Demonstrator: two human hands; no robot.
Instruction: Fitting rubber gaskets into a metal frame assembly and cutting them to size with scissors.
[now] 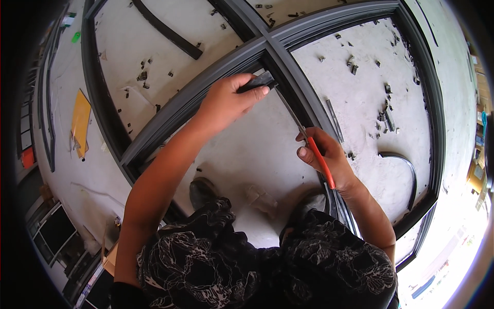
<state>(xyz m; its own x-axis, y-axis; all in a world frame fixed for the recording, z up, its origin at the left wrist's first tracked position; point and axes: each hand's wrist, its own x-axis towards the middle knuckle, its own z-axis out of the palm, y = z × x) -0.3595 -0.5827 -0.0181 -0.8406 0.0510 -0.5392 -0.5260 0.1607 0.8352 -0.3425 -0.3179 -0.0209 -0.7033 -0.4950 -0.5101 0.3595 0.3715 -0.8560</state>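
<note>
Pale floor (247, 159), seen from above, carries a large dark frame (265, 40) whose bars cross near the upper centre and divide the ground into several openings. The left grip (222, 105) reaches up to the inner corner beside this crossing, thumb and fingers clamped on a short black piece (258, 81); whether the piece touches the frame cannot be told. Nearer the wearer, the right grip (335, 154) is closed around a red-handled tool (320, 162), its slim metallic shaft directed up and leftward to the black piece. Contact between shaft and piece cannot be determined.

Between the forearms, two dark shoes (203, 192) stand on the floor within the near opening, with a crumpled, translucent scrap (261, 200) lying between them. Patterned black-and-white clothing (200, 265) fills the lower centre. Small black fragments (387, 117) lie scattered through the right-hand opening, where a curved black strip (413, 177) rests near the frame's outer bar. A broader dark strip (170, 33) lies in the upper left opening. Outside the frame, at left, are a yellow sheet (81, 121) and a small green object (76, 37).
</note>
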